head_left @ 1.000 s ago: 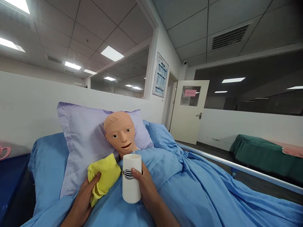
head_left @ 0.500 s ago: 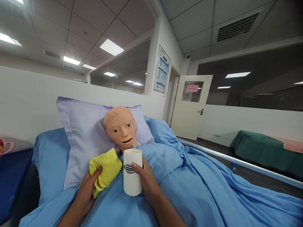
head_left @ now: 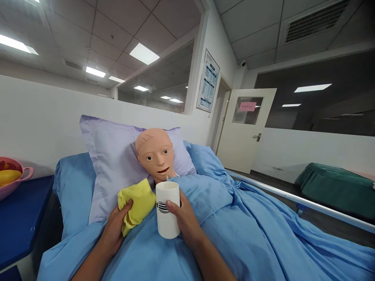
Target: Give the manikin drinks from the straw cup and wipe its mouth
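Note:
A training manikin (head_left: 154, 154) lies in bed with its head on a lilac pillow (head_left: 113, 160), covered by a blue blanket (head_left: 234, 234). My right hand (head_left: 183, 220) is wrapped round a white cup (head_left: 167, 210) with a dark striped logo, held upright just below the manikin's chin. A thin straw (head_left: 166, 178) sticks up from the cup toward the mouth. My left hand (head_left: 117, 228) grips a folded yellow cloth (head_left: 137, 203) that rests against the pillow beside the manikin's neck.
A pink basin (head_left: 11, 180) with something yellow inside stands on a blue bedside table (head_left: 20, 218) at the left. A metal bed rail (head_left: 295, 201) runs along the right. Beyond it are a green-covered bed (head_left: 336, 189) and a white door (head_left: 244, 130).
The view has swung left, bringing the pink basin into sight. Both hands keep their hold; the cup and the cloth sit slightly higher, near the manikin's chin.

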Tool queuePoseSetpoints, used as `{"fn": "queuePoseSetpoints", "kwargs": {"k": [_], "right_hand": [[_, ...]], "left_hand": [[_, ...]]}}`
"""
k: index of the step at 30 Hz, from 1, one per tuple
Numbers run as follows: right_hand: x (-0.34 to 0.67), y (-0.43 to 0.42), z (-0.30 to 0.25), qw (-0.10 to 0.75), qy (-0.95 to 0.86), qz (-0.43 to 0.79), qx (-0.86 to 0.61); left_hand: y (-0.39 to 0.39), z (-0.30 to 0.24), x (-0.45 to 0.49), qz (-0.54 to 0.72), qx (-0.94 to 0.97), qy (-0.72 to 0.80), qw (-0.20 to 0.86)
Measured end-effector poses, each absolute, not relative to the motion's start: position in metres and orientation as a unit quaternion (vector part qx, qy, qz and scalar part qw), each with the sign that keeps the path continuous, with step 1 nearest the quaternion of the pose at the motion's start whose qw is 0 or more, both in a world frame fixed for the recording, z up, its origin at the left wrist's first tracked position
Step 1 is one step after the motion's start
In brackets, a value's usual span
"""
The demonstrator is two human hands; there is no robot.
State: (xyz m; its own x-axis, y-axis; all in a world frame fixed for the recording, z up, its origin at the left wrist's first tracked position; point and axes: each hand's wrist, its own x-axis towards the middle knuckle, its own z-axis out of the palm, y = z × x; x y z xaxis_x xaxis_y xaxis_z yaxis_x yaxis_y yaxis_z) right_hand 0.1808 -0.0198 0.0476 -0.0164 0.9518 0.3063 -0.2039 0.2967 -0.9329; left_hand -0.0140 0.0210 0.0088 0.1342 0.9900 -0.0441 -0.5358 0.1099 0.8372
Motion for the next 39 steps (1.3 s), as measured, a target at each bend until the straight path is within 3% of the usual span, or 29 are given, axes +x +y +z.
{"fn": "queuePoseSetpoints", "kwargs": {"k": [39], "right_hand": [[0.1791, -0.0172, 0.0458, 0.611, -0.535, 0.485, -0.324]], "left_hand": [[0.0232, 0.0074, -0.0145, 0.568, 0.344, 0.367, 0.651]]}}
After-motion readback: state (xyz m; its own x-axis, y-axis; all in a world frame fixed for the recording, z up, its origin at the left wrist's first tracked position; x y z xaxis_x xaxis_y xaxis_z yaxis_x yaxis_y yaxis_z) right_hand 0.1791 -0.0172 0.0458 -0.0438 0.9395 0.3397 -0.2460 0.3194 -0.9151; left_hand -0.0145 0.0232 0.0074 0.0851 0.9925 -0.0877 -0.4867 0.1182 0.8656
